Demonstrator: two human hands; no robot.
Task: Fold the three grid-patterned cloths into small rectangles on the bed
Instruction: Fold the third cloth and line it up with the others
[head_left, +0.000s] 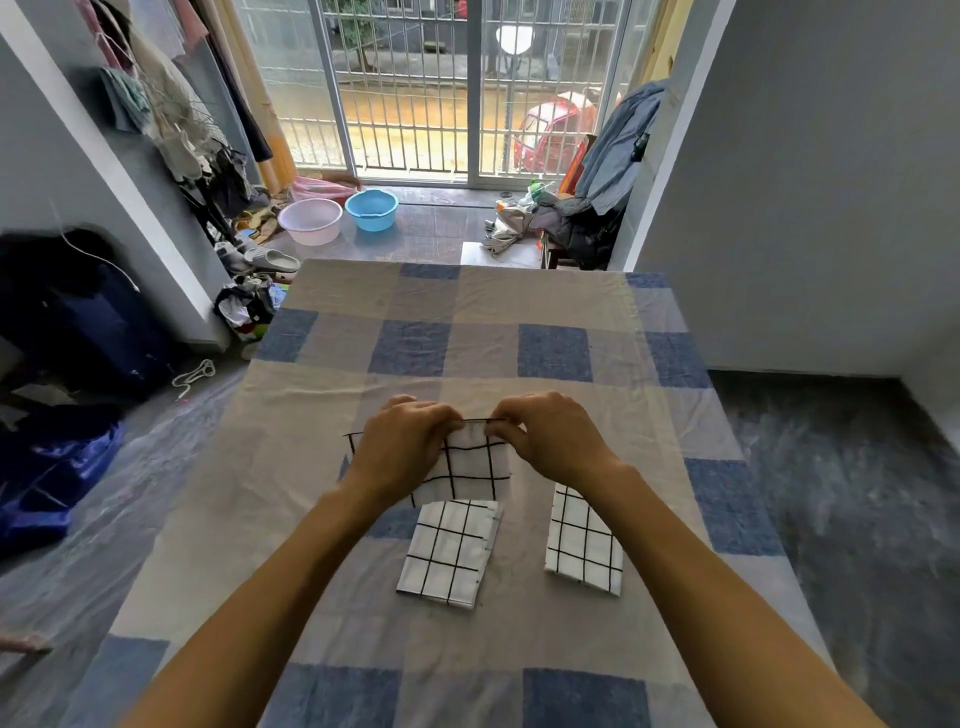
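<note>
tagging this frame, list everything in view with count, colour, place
bed sheet: 1, blue-beige check, centre
left folded cloth: 1, white, black grid, near on sheet
right folded cloth: 1, same, beside it, apart
third cloth: 1, same, beyond them, unfinished
pink basin: 1, pink, beyond bed
blue basin: 1, blue, beside it
hanging clothes: several, mixed, far left
left grip: 1, bare, pinches third cloth's far edge
right grip: 1, bare, same edge

Black grid lines on white: the held cloth (475, 462), the six-o'clock cloth (449, 553), the five-o'clock cloth (584, 545). Bedsheet (553, 353) checked blue, grey, beige.
</note>
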